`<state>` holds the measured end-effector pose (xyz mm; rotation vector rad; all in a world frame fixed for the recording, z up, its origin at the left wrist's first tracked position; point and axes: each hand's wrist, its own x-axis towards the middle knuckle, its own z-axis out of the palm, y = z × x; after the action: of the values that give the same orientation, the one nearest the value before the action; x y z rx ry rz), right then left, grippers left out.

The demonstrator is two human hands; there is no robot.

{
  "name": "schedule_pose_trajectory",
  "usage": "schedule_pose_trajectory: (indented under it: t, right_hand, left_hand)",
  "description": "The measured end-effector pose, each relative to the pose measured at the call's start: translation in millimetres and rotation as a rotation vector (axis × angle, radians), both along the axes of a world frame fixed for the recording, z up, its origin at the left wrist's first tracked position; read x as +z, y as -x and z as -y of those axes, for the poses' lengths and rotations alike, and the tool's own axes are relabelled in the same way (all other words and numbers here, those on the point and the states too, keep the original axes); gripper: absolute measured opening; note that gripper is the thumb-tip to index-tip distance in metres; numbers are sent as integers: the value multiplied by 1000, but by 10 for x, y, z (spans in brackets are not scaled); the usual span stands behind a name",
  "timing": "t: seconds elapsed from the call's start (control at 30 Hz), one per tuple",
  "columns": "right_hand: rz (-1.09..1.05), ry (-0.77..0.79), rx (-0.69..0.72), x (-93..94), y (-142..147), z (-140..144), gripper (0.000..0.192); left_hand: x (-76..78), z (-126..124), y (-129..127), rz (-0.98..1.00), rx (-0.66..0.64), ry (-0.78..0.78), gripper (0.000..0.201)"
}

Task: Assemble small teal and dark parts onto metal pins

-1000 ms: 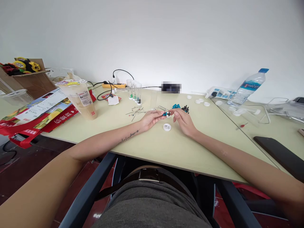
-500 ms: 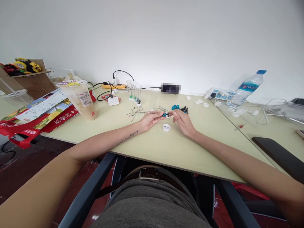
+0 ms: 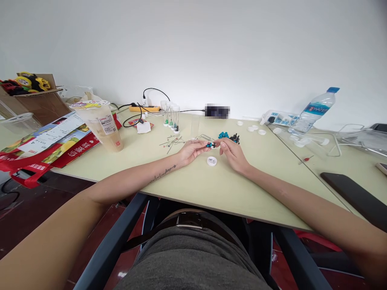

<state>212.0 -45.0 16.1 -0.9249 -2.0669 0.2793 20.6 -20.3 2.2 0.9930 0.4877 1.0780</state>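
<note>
Low over the table, my left hand point(image 3: 192, 153) pinches a small blue-and-black part point(image 3: 211, 145) between thumb and fingertips. From the other side my right hand point(image 3: 234, 156) reaches in with curled fingers, its fingertips at the black end of the same part. Just below the hands lies a round white cap point(image 3: 212, 161) with tiny pieces in it. Beyond the right hand are a pile of blue pieces point(image 3: 223, 135) and a pile of black pieces point(image 3: 235, 138). Thin metal pins point(image 3: 172, 141) are scattered beyond the left hand.
Clear tubes with white bases point(image 3: 171, 117) stand at the back. A drink cup point(image 3: 101, 127) and a red bag point(image 3: 75, 155) are to the left. White caps point(image 3: 253, 128), a power strip point(image 3: 281, 118), a tilted water bottle point(image 3: 316, 110) and a dark phone point(image 3: 352, 193) lie right.
Both hands hold nearly the same pose around the small part. The whole view has shifted very slightly.
</note>
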Motion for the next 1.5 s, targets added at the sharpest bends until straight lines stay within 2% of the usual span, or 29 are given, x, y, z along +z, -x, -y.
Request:
schedule_pose_trajectory:
  t: [0.53, 0.83, 1.1, 1.5]
  right_hand:
    - [-18, 15, 0, -5, -1, -5, 40]
    - [-4, -11, 2, 8, 5, -2, 46]
    - [2, 28, -6, 12, 0, 5, 41]
    - [14, 44, -11, 8, -1, 1, 44]
  left_hand:
    - [24, 17, -11, 0, 29, 36, 10]
    - [11, 1, -10, -13, 27, 34, 11]
    - [19, 10, -11, -7, 29, 39, 11]
    - [28, 19, -18, -18, 43, 46, 8]
